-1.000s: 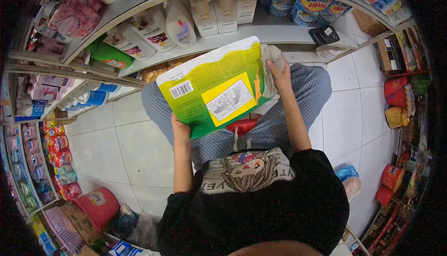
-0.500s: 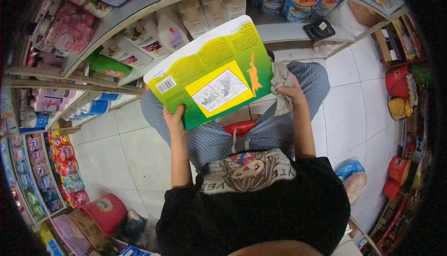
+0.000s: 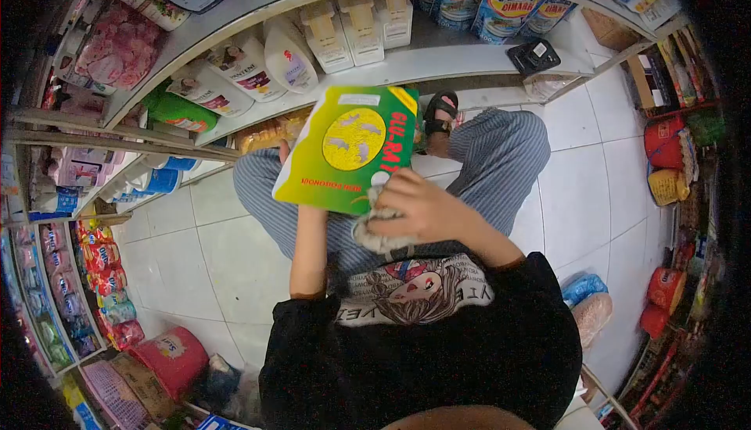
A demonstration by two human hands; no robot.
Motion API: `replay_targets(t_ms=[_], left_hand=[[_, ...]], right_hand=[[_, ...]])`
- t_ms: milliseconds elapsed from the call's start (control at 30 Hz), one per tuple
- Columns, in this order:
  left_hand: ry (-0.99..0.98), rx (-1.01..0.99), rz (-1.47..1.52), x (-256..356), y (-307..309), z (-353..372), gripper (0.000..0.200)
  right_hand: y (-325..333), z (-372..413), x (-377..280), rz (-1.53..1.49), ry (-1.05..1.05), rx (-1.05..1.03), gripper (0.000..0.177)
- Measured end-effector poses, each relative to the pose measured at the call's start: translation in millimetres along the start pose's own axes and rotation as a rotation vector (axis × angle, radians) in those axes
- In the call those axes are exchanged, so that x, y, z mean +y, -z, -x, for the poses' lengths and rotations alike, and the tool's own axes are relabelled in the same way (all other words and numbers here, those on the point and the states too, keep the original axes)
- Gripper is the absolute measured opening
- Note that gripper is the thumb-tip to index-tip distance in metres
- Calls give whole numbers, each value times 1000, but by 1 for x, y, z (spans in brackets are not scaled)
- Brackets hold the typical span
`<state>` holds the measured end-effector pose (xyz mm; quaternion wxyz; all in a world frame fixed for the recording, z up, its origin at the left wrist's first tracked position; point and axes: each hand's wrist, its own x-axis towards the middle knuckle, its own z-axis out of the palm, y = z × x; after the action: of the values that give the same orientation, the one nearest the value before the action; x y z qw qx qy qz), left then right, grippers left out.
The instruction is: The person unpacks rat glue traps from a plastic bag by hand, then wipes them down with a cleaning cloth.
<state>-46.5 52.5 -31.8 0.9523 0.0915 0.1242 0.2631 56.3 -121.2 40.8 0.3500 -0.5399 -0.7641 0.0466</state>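
one flat green and yellow packet, held tilted above the lap, in front of the front edge of the shelf; two hands; one grey cloth.

left hand: mostly hidden behind the packet; a digit is seen at its left edge; how far the fingers are open cannot be told.

right hand: fingers curled, nearly closed over the grey cloth, which is held at the packet's lower right corner.

packet: glossy; red lettering down the right side, seen upside down; one yellow oval with grey rat figures; one pale label near the top edge; one yellow patch at the upper right corner; a white band along the left edge.

on the shelf: three white boxes side by side; one black device with a white label, near the right end. one black sandal is worn below.
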Motion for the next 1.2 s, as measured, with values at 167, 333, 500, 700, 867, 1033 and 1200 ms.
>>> replay_targets(t_ms=[167,333,500,700,867,1033,1200], left_hand=[[-84,114,-49,11,13,14,53],[-117,-213,24,8,34,22,62],[80,-320,1,6,10,33,62],[178,-376,231,-21,5,16,60],[157,-3,16,-35,-14,26,51],[309,-87,137,-33,-5,34,53],[436,-45,154,-50,-6,27,47]], right_hand=[[3,10,10,-215,53,-13,39],[-3,20,39,166,-298,182,43],[1,12,80,107,-546,716,43],[-58,-14,45,-134,-301,313,10],[-56,-7,22,422,364,203,23],[12,-20,88,553,-322,646,35],[-7,-31,85,207,-673,690,34]])
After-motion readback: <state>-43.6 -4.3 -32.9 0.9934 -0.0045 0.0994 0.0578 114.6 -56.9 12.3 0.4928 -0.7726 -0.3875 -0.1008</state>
